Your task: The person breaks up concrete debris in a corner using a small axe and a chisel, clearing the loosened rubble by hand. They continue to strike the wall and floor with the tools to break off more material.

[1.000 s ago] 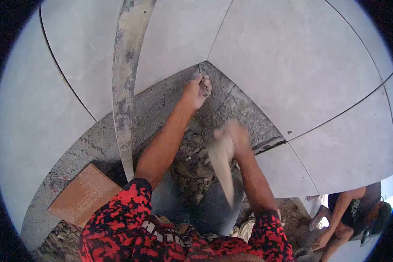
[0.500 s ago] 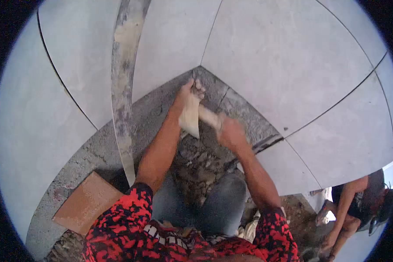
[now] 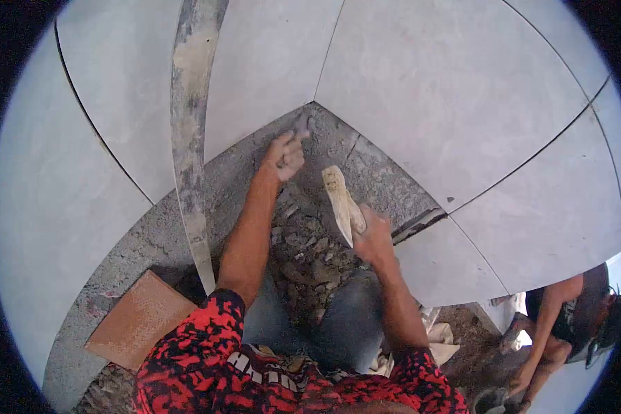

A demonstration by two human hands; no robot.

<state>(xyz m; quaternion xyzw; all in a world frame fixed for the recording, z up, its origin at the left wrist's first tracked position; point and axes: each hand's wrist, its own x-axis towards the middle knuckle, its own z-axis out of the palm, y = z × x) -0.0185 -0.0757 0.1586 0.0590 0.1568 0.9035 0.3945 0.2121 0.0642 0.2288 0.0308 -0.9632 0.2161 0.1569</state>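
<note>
My right hand (image 3: 376,238) grips the short handle of a hammer (image 3: 339,200). Its pale, dust-caked head has a blunt far end and tapers to a point towards me. Farther forward and to the left, my left hand (image 3: 288,157) is closed over the rough grey mortar bed (image 3: 386,176), near the corner where the tiles meet. A blurred, thin greyish shape shows beyond its fingers; I cannot make out what it is. Between my knees lies broken rubble (image 3: 310,252). The hammer head is apart from my left hand.
Large pale tiles (image 3: 448,103) border the mortar bed. A long, mortar-stained straight strip (image 3: 190,117) crosses them on the left. A brown tile piece (image 3: 141,321) lies by my left elbow. At the lower right another person (image 3: 566,310) crouches, reaching down.
The hammer has come back towards me and right, away from my left hand, and its head has turned. My left hand has shifted slightly left and nearer to me.
</note>
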